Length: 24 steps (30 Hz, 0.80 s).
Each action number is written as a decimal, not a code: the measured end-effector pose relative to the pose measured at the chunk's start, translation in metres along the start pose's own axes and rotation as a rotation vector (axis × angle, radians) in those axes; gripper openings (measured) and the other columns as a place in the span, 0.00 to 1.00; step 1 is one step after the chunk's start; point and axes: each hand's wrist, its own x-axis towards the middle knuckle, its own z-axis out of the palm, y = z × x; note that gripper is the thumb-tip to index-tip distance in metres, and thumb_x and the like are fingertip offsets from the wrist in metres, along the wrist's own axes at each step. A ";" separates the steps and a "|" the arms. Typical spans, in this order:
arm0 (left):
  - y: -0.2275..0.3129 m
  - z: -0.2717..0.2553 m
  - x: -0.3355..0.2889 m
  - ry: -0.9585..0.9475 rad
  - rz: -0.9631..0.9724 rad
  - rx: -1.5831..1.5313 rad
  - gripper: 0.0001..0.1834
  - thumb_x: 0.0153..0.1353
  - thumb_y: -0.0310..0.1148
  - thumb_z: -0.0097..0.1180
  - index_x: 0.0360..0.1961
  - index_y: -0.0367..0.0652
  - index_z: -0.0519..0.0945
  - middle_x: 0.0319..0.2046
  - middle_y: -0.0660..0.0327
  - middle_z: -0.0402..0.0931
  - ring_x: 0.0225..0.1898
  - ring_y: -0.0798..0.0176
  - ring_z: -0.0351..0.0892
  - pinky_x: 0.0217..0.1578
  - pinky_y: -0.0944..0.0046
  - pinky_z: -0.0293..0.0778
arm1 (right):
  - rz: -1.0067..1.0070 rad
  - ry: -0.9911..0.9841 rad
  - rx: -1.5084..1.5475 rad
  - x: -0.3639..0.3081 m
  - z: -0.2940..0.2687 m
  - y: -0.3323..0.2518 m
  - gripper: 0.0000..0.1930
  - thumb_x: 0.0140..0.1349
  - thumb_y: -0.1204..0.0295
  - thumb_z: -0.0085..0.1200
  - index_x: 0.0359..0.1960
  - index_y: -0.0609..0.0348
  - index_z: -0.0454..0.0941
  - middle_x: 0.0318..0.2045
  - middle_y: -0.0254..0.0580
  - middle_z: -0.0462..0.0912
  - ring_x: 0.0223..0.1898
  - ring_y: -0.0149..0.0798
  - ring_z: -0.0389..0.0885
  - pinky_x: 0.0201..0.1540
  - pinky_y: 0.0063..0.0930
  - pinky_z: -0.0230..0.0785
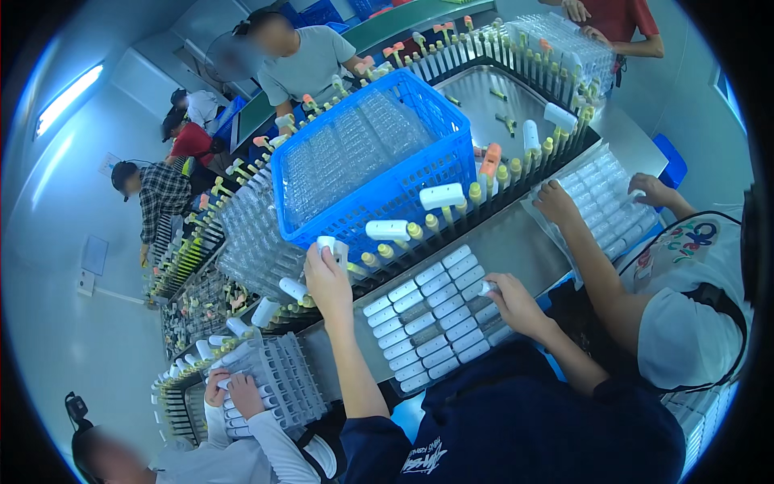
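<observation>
My left hand [328, 278] is raised at the edge of the rack [516, 189], its fingers closed round a white plastic casing [339, 252]. Over the right side of a tray, my right hand [518, 305] pinches another white casing [486, 287], mostly covered by the fingers. The tray [413, 311] below holds rows of white oblong casings [436, 356], with a few slots bare near its middle. Yellow-tipped pegs [432, 221] line the rack, and some carry white casings [443, 196] lying tilted across their tops.
A blue crate [375, 206] of stacked clear trays [355, 153] stands beyond my left hand. On the right, a co-worker's hands [556, 203] are over another filled tray [605, 194]. A co-worker's hands [234, 387] handle casings at lower left. Other people work farther back.
</observation>
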 end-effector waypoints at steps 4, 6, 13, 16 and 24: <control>-0.039 -0.016 0.014 -0.185 0.092 -0.020 0.17 0.82 0.36 0.50 0.58 0.32 0.80 0.51 0.38 0.84 0.53 0.30 0.83 0.53 0.39 0.76 | 0.016 0.013 0.011 0.003 -0.002 0.000 0.16 0.75 0.76 0.58 0.61 0.66 0.75 0.52 0.61 0.83 0.56 0.64 0.80 0.61 0.51 0.73; -0.060 -0.039 0.013 -0.241 -0.013 -0.059 0.17 0.82 0.37 0.51 0.56 0.33 0.81 0.50 0.37 0.85 0.52 0.31 0.84 0.53 0.41 0.77 | 0.003 0.003 0.009 0.004 -0.003 -0.001 0.16 0.75 0.76 0.58 0.62 0.66 0.75 0.51 0.60 0.83 0.56 0.63 0.80 0.61 0.50 0.73; -0.045 -0.073 0.003 0.034 -0.148 -0.019 0.20 0.82 0.36 0.54 0.64 0.31 0.78 0.52 0.38 0.86 0.52 0.36 0.87 0.53 0.45 0.79 | 0.049 0.089 0.030 -0.003 0.004 0.002 0.16 0.76 0.76 0.57 0.63 0.65 0.75 0.51 0.61 0.83 0.54 0.63 0.82 0.59 0.48 0.74; 0.011 -0.053 -0.003 0.007 -0.151 -0.316 0.22 0.81 0.36 0.55 0.66 0.30 0.77 0.52 0.41 0.87 0.54 0.44 0.88 0.55 0.45 0.81 | 0.085 0.127 0.080 -0.001 0.014 -0.001 0.16 0.78 0.75 0.56 0.64 0.65 0.75 0.52 0.62 0.83 0.53 0.64 0.84 0.58 0.47 0.76; 0.127 0.040 -0.051 -0.077 -0.281 -0.811 0.20 0.82 0.36 0.55 0.62 0.29 0.75 0.46 0.48 0.84 0.39 0.60 0.86 0.43 0.57 0.84 | 0.043 0.147 0.095 0.005 0.019 -0.023 0.18 0.80 0.74 0.55 0.67 0.64 0.74 0.53 0.61 0.85 0.51 0.63 0.86 0.56 0.46 0.77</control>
